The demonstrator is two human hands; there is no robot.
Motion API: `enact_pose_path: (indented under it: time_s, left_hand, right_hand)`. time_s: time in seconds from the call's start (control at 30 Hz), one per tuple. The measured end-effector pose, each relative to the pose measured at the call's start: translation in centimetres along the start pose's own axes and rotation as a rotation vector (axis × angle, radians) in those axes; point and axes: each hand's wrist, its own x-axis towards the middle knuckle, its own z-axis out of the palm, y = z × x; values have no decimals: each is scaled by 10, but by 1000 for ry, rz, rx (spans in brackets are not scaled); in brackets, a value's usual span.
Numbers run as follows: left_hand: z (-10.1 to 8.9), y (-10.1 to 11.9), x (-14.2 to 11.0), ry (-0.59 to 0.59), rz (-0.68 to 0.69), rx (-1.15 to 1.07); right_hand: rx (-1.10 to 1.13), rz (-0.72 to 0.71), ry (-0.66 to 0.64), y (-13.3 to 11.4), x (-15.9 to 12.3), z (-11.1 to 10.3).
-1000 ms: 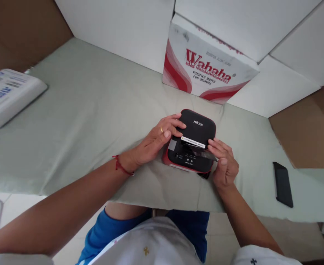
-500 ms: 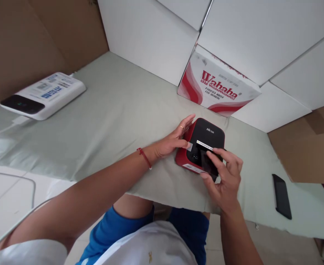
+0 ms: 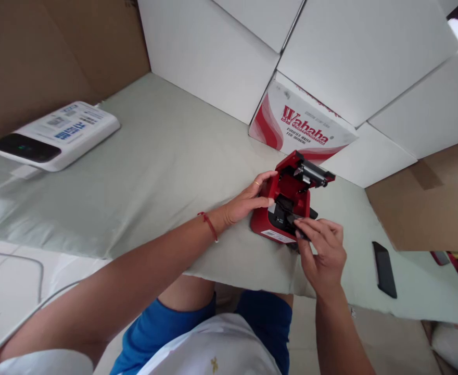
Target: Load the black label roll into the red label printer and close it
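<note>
A red and black label printer [image 3: 261, 223] sits on the cloth-covered surface with its lid [image 3: 293, 160] raised. A dark roller shows on the lid's underside, and the red inner bay is exposed. My left hand [image 3: 248, 202] grips the printer's left side, thumb on the upper edge by a pale tab and fingers along the wall. At the front right corner, the thumb and fingertips of my right hand [image 3: 320, 245] are pinched on a dark part of the printer. My fingers partly hide that part, so its exact shape cannot be made out.
Behind the printer stands a Wahaha water carton [image 3: 303, 122] against white boxes [image 3: 213, 52]. A white device with a dark display [image 3: 57, 135] lies at left, cabled. A black phone-like slab [image 3: 384, 269] lies at right, near a cardboard box [image 3: 428, 208].
The printer's lid has swung up from closed, exposing the inside. My right fingers have moved from its top to the front right corner. My left hand stays on the left side.
</note>
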Motion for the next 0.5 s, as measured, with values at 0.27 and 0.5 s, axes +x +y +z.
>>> enact_pose_path:
  time_s: [0.27,0.5]
  left_hand:
    - [-6,7,4,514,-19,233]
    - [-8,13,2,312,-96,334]
  right_hand:
    - [139,544,285,23,54,-7]
    - [141,429,743,34,70,-67]
